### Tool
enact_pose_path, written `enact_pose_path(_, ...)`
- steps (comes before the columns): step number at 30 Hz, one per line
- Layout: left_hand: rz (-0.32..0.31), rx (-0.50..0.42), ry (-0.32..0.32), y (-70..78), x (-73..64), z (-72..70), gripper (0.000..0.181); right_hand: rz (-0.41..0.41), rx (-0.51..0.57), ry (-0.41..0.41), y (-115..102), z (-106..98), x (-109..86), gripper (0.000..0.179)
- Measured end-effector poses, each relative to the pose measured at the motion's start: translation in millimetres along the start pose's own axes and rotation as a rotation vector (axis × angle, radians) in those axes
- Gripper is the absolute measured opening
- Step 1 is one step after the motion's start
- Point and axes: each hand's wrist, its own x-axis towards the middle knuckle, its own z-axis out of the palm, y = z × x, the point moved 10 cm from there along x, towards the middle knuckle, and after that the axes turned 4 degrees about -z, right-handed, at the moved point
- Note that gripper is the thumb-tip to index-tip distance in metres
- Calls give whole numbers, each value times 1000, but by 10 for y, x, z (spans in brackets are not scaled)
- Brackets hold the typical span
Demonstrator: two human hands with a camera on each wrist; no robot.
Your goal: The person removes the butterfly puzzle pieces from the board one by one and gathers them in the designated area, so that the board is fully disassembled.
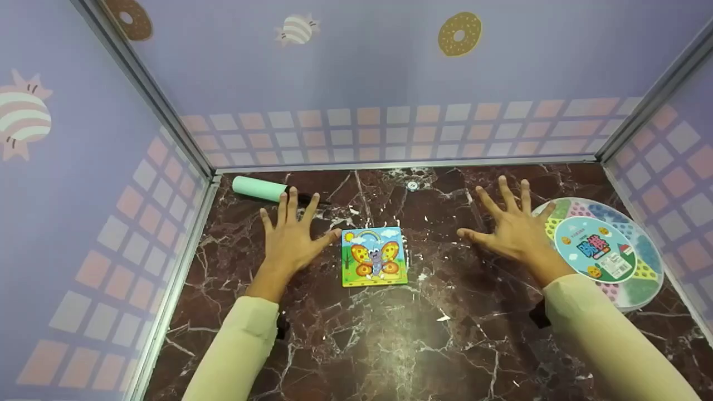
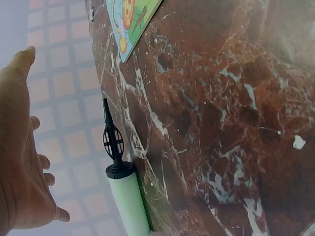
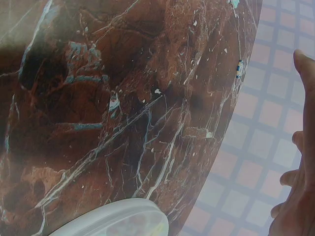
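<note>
Two hands, both raised over the dark marble-patterned tabletop (image 1: pixel 445 356). Your left hand (image 1: pixel 289 242) is hovering at the left, its fingers spreading straight, released. In the head view its thumb tip is meeting the edge of the square butterfly puzzle board (image 1: pixel 374 257) near the upper left corner; in the left wrist view a gap is showing between the two.

Puzzle board position: lying flat between your hands, nearer the left one, its butterfly picture facing up under a rainbow and a sun.

Beyond your left fingertips, a mint-green hand air pump (image 1: pixel 259 189) is lying on its side, its black nozzle (image 2: pixel 113 142) pointing rightward in the head view, partly hidden there by your fingers.

Your right hand (image 1: pixel 515 231) is hovering at the right, fingers fanning out, likewise released. Its little finger is overlapping the rim of the round Chinese checkers set (image 1: pixel 604 253) in the head view; the right wrist view is showing the hand apart from it. The set is resting flat near the right wall.

A small round token (image 1: pixel 412 186) is sitting near the back wall panel (image 1: pixel 379 67). You are wearing pale sleeves (image 1: pixel 234 340).
</note>
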Motion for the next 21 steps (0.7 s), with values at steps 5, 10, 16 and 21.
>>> enact_pose_path(5,10,-13,-23,70,-20,70,104,-1,9,-5,-44,38,24,110)
enact_pose_path(10,38,-14,-32,191,-75,178,103,-14,15,-2,-144,85,55,110)
enact_pose_path(16,78,3,-64,325,-151,369,101,-40,23,19,-300,138,108,109)
enact_pose_path(21,99,17,-77,402,-184,529,97,-68,38,41,-421,198,159,108)
